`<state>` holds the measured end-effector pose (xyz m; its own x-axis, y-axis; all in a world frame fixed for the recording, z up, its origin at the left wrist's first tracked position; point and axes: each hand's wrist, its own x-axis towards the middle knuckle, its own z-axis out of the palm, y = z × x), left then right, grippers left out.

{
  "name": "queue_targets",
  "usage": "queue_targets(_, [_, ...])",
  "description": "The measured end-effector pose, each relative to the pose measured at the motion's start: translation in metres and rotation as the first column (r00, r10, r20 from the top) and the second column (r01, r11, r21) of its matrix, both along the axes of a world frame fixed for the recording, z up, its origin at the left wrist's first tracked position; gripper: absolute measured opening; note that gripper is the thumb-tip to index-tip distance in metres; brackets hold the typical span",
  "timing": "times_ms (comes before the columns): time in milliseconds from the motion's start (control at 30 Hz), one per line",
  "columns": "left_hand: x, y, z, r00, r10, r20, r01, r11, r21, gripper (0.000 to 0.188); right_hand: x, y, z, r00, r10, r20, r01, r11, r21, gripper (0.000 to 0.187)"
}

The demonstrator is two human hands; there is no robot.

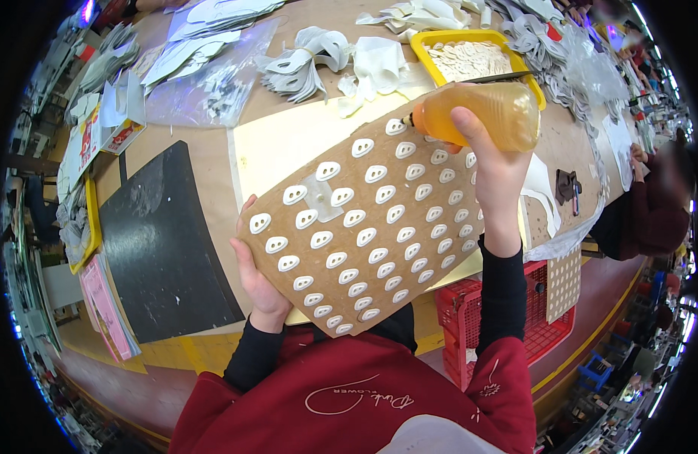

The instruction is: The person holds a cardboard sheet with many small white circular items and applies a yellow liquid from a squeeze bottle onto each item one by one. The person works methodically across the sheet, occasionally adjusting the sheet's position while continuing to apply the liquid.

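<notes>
My left hand [260,281] grips the left edge of a brown board [403,198], thumb on top and fingers underneath. Rows of small white oval pieces, each with two holes, cover the board. A translucent grey patch [319,198] lies among them near the left. In my right hand [494,163] is a squeeze bottle [497,113] of amber liquid, tilted on its side. Its dark-tipped orange nozzle points left, at a white piece in the row along the far edge. Whether the tip touches that piece I cannot tell. The bottle and hand hide some pieces.
A yellow tray [420,47] of small white pieces stands behind the bottle. At left lie a black mat [164,242] and pink papers [107,306]. Bundled grey cutouts [307,60] lie at the back. A red crate [462,303] sits below the table, right; another person [659,200] is at far right.
</notes>
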<state>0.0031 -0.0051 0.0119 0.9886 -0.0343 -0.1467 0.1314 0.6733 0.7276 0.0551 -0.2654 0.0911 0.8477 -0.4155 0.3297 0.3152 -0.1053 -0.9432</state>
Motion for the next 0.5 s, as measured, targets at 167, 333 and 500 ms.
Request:
queue_targets(167, [-0.001, 0.0, 0.0, 1.0, -0.01, 0.003, 0.01, 1.0, -0.007, 0.062, -0.008, -0.002, -0.005, 1.0, -0.007, -0.003, 0.007, 1.0, 0.018, 0.03])
queue_targets(333, [0.0, 0.0, 0.002, 1.0, -0.018, 0.015, 0.018, 1.0, -0.013, 0.061, -0.013, 0.003, -0.012, 1.0, 0.021, -0.005, -0.021, 1.0, 0.017, 0.032])
queue_targets(500, [0.0, -0.001, 0.001, 1.0, -0.009, 0.004, 0.009, 1.0, 0.007, 0.062, -0.013, 0.009, -0.022, 0.999, 0.03, 0.044, -0.033, 0.997, 0.07, 0.04])
